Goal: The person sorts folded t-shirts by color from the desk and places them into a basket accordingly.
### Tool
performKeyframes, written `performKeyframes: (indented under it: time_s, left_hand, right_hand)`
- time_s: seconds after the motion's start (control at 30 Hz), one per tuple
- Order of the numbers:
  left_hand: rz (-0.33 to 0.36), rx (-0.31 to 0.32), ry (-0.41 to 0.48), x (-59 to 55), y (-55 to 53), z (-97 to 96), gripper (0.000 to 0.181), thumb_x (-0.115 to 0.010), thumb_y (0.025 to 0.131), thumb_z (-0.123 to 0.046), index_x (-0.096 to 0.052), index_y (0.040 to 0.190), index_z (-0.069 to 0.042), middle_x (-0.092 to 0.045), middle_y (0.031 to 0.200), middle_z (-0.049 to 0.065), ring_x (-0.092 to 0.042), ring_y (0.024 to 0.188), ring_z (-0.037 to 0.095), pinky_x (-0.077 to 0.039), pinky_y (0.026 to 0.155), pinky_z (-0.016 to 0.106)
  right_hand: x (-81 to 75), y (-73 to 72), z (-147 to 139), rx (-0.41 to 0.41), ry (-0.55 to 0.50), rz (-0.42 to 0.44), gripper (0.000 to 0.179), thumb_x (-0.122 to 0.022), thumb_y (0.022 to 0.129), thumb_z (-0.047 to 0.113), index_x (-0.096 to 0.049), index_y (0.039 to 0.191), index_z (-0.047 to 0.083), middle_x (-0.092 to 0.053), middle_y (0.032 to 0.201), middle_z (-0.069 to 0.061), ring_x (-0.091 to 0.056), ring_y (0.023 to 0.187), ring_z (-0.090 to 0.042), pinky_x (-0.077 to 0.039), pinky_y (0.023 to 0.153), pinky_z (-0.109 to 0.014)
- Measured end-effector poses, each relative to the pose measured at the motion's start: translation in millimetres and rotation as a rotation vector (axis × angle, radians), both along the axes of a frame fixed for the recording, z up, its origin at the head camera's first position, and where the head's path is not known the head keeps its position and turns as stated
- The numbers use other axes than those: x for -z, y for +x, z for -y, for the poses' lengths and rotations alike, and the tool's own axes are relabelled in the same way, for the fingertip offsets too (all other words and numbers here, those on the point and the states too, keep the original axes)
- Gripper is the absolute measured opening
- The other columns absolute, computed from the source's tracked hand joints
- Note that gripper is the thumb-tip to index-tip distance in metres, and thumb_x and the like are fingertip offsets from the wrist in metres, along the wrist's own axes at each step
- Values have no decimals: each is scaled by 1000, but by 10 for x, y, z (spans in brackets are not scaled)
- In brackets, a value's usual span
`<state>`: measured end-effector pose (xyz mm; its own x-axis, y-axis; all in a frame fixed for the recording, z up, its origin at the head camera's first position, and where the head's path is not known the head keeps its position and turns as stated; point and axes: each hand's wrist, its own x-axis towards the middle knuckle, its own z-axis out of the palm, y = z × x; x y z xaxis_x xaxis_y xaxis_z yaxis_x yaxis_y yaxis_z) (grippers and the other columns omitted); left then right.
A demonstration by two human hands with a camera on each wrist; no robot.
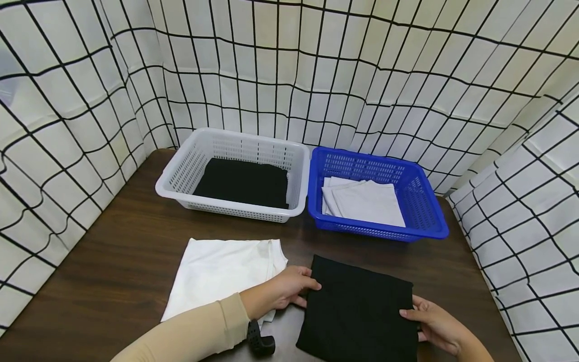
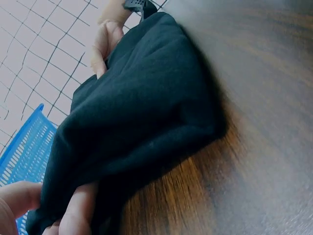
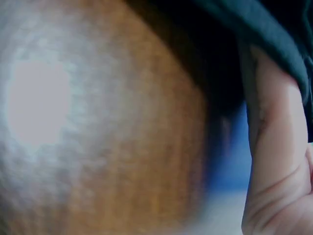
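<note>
Between both hands is a folded black cloth [image 1: 359, 311], held by its two side edges over the front of the table. My left hand [image 1: 291, 287] pinches its left edge near the far corner, thumb on top. On the opposite edge my right hand [image 1: 436, 324] grips it, with the thumb over the top and the other fingers partly hidden beneath. From the left wrist view, the black cloth [image 2: 142, 107] sags in loose folds close over the wood. A folded white shirt [image 1: 226, 269] lies left of it, partly covered by my left forearm.
A white basket [image 1: 235, 208] with black folded cloth [image 1: 244, 181] inside stands at the back. To its right, a blue basket [image 1: 362, 229] contains folded white cloth [image 1: 366, 201]. Wire grid panels [image 1: 271, 70] backed with white sheeting surround the brown wooden table [image 1: 90, 286].
</note>
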<state>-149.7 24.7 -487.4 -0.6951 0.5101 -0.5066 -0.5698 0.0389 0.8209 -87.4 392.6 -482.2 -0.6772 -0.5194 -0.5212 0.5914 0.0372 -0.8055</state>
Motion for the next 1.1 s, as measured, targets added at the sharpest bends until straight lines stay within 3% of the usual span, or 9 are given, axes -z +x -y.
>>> performKeyframes:
  time_s: [0.17, 0.37, 0.5, 0.6, 0.73, 0.77, 0.87, 0.97, 1.1]
  left_hand:
    - [-11, -11, -2, -40, -21, 3, 43, -64, 91, -6, -54, 131, 7, -74, 108, 14, -73, 94, 22, -62, 80, 46]
    - [-50, -37, -26, -133, -92, 48, 49, -64, 91, -8, -51, 135, 9, -74, 105, 13, -73, 89, 20, -63, 75, 40]
    - [-51, -56, -25, -190, -135, 125, 34, -64, 91, -8, -61, 121, 6, -75, 95, 8, -73, 81, 16, -63, 72, 37]
    - [-48, -75, -24, -235, -160, 200, 24, -64, 91, -8, -65, 113, 3, -74, 91, 5, -73, 78, 14, -63, 72, 37]
    - [-58, -117, -43, -301, -171, 308, 26, -63, 92, -9, -64, 115, 4, -75, 93, 6, -73, 78, 16, -63, 74, 39]
    - [-63, -128, -50, -314, -173, 334, 27, -63, 92, -9, -63, 116, 4, -75, 94, 7, -74, 78, 16, -63, 75, 40]
    - [-73, -152, -72, -360, -181, 411, 30, -63, 92, -9, -63, 118, 5, -76, 95, 9, -74, 79, 18, -63, 75, 41]
    - [-69, -164, -78, -415, -198, 489, 30, -63, 93, -10, -63, 119, 5, -76, 96, 9, -74, 80, 18, -62, 77, 40]
    - [-64, -174, -69, -499, -217, 591, 33, -62, 93, -10, -62, 122, 6, -75, 97, 8, -73, 81, 16, -62, 80, 38]
  right_hand:
    - [-51, -35, 12, -26, -13, -23, 33, -39, 109, 17, -45, 140, 22, -71, 120, -1, -71, 106, -20, -61, 86, -40]
    - [-142, -91, 86, -38, -18, -62, 30, -38, 109, 18, -45, 137, 27, -70, 123, 0, -71, 106, -18, -60, 87, -38]
    - [-244, -138, 178, -11, 78, -94, 52, -41, 108, 22, -23, 155, 9, -68, 126, 1, -70, 98, -10, -60, 80, -28]
    - [-330, -181, 268, 8, 156, -123, 73, -44, 107, 25, 1, 156, -5, -62, 134, -4, -67, 90, -6, -59, 74, -24]
    - [-398, -246, 372, -3, 97, -140, 55, -42, 108, 22, -18, 155, 4, -65, 132, -5, -70, 98, -11, -61, 81, -30]
    - [-407, -261, 397, -10, 63, -136, 51, -41, 108, 20, -21, 153, 5, -70, 124, -2, -71, 101, -14, -61, 84, -34]
    - [-444, -299, 474, -9, 40, -127, 58, -40, 108, 20, -11, 155, 3, -71, 120, 3, -71, 101, -13, -61, 84, -33]
    - [-501, -328, 562, 4, 83, -114, 78, -43, 108, 22, 13, 154, -5, -71, 118, 6, -71, 97, -9, -61, 80, -29]
    - [-563, -366, 665, 6, 100, -114, 82, -46, 107, 24, 14, 155, -4, -72, 116, 6, -71, 92, -7, -61, 76, -26]
